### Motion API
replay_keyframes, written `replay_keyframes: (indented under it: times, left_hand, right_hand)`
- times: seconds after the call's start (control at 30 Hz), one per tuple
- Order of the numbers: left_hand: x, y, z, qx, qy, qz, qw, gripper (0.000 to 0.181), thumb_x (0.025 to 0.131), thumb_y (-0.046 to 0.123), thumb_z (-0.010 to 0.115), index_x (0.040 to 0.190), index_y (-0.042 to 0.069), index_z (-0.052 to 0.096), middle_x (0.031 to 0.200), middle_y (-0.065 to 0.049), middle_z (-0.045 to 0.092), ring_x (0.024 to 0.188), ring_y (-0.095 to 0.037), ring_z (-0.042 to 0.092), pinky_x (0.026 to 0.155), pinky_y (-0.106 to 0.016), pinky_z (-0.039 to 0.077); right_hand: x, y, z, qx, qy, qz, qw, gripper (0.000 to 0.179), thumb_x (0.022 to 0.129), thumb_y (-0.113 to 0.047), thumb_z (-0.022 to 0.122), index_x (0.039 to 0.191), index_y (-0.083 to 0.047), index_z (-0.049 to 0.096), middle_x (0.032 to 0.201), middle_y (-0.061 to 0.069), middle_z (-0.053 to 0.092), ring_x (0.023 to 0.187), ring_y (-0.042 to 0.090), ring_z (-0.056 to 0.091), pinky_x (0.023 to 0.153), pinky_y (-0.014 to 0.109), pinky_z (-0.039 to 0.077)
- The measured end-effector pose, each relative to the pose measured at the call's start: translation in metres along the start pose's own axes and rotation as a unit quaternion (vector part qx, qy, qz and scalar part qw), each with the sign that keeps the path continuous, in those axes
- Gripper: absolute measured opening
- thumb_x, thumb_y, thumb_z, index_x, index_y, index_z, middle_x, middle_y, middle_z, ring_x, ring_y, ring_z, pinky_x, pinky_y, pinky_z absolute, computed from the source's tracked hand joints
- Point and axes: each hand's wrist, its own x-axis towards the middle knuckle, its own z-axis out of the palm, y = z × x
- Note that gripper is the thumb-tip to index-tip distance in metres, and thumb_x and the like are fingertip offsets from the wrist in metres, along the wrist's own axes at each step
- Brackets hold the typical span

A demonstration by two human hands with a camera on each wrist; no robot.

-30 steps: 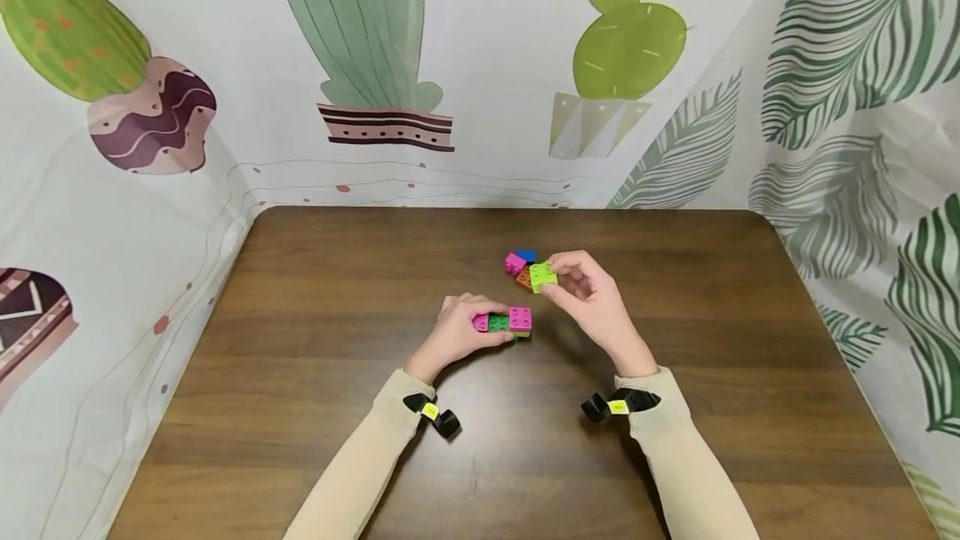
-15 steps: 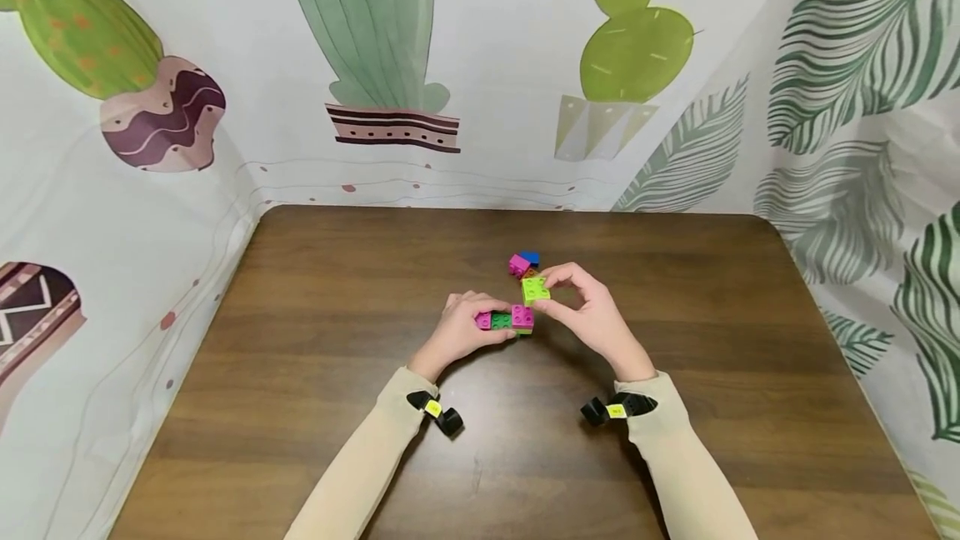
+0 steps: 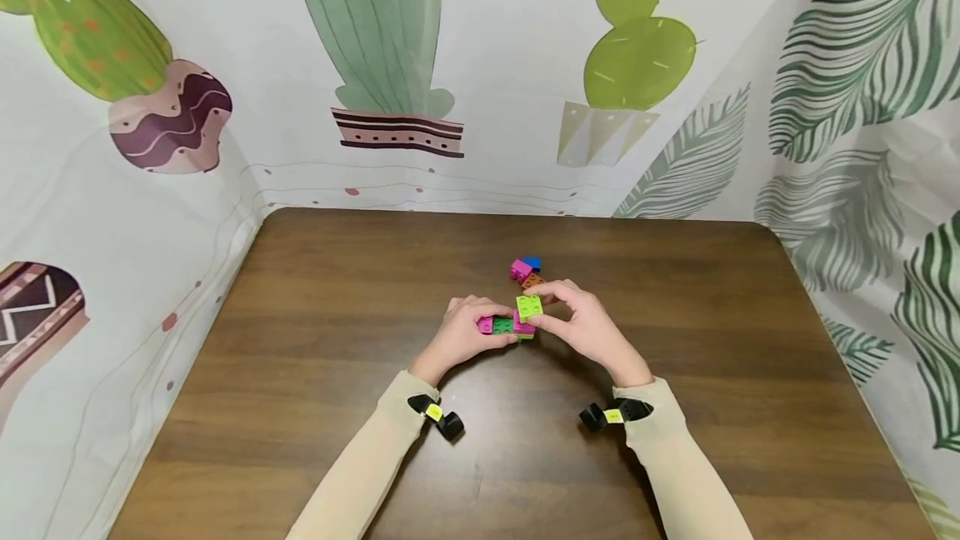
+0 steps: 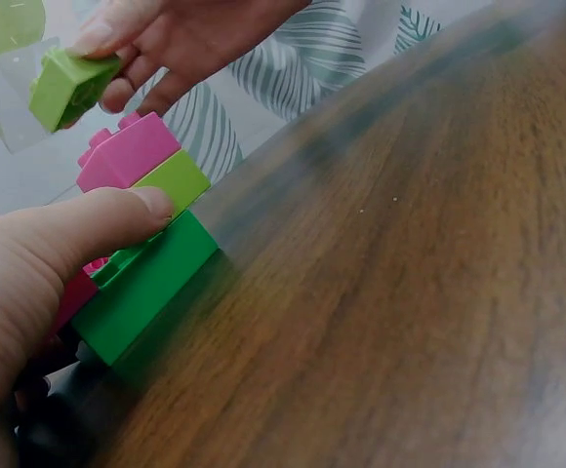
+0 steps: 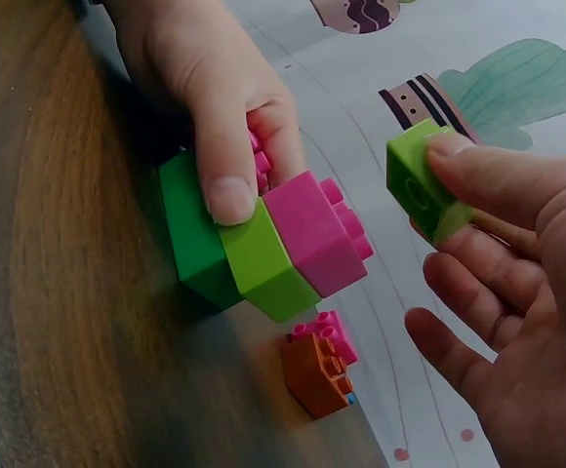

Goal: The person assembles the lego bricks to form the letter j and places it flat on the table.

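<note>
My left hand (image 3: 467, 333) grips a small build of toy building bricks standing on the table. In the left wrist view its base is a long green brick (image 4: 151, 292); on one end a lime brick (image 4: 178, 181) carries a pink brick (image 4: 132, 151), and another pink brick is partly hidden behind my thumb. My right hand (image 3: 588, 327) pinches a separate lime brick (image 3: 529, 307) between thumb and fingers. The right wrist view shows that loose lime brick (image 5: 420, 180) apart from the stack, its hollow underside partly visible, held over the top pink brick (image 5: 314, 234).
Just beyond the hands lie an orange brick (image 3: 532, 281), a pink brick (image 3: 521, 270) and a blue brick (image 3: 532, 262), close together on the brown wooden table (image 3: 360, 273). A cloth printed with cacti and leaves (image 3: 510, 48) hangs behind the table.
My right hand has carried the lime brick from beside the loose bricks toward me and slightly left, over the build. My left hand keeps its grip in nearly the same place.
</note>
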Motion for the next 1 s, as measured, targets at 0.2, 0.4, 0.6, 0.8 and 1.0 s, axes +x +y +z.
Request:
replay_keyframes:
  times: [0.2,0.4,0.6,0.8,1.0]
  left_hand:
    - [0.0,0.001,0.001,-0.009,0.004,-0.004,0.9999,0.039,0.081,0.039,0.09,0.114,0.022,0.08,0.106,0.004,0.076,0.102,-0.018,0.063,0.093,-0.042,0.035]
    - [-0.002,0.001,0.001,-0.01,0.002,-0.008,0.9999,0.038,0.082,0.038,0.089,0.115,0.022,0.08,0.107,0.005,0.076,0.102,-0.018,0.063,0.094,-0.042,0.035]
    - [-0.002,0.002,0.0,-0.007,0.003,-0.006,1.0,0.039,0.081,0.039,0.089,0.115,0.022,0.08,0.107,0.005,0.076,0.102,-0.018,0.064,0.094,-0.043,0.035]
    - [-0.002,0.002,-0.001,-0.005,0.002,-0.007,1.0,0.039,0.082,0.04,0.089,0.115,0.023,0.079,0.108,0.005,0.076,0.103,-0.018,0.065,0.094,-0.043,0.035]
    - [-0.002,0.003,-0.002,-0.009,-0.006,-0.01,0.9999,0.04,0.083,0.039,0.088,0.117,0.021,0.079,0.11,0.002,0.076,0.11,-0.021,0.067,0.104,-0.048,0.034]
  right_hand:
    - [0.0,0.002,0.004,-0.006,-0.005,0.012,0.9999,0.033,0.092,-0.018,0.081,0.124,-0.017,0.072,0.116,0.004,0.069,0.108,0.026,0.064,0.094,0.053,0.048]
    - [0.001,0.005,0.009,0.006,-0.007,0.028,0.9996,0.034,0.092,-0.018,0.081,0.124,-0.015,0.07,0.121,0.005,0.069,0.112,0.032,0.063,0.098,0.056,0.049]
    - [0.002,0.006,0.012,0.016,-0.008,0.02,0.9996,0.033,0.092,-0.016,0.082,0.121,-0.013,0.069,0.119,0.005,0.07,0.11,0.03,0.063,0.1,0.055,0.048]
    - [0.003,0.01,0.012,0.034,-0.013,0.005,0.9993,0.034,0.09,-0.013,0.082,0.121,-0.011,0.068,0.121,0.007,0.069,0.11,0.029,0.063,0.101,0.056,0.047]
    - [0.002,0.009,0.013,0.014,-0.03,0.017,0.9993,0.035,0.09,-0.016,0.083,0.122,-0.014,0.067,0.122,0.004,0.068,0.111,0.027,0.063,0.098,0.053,0.05]
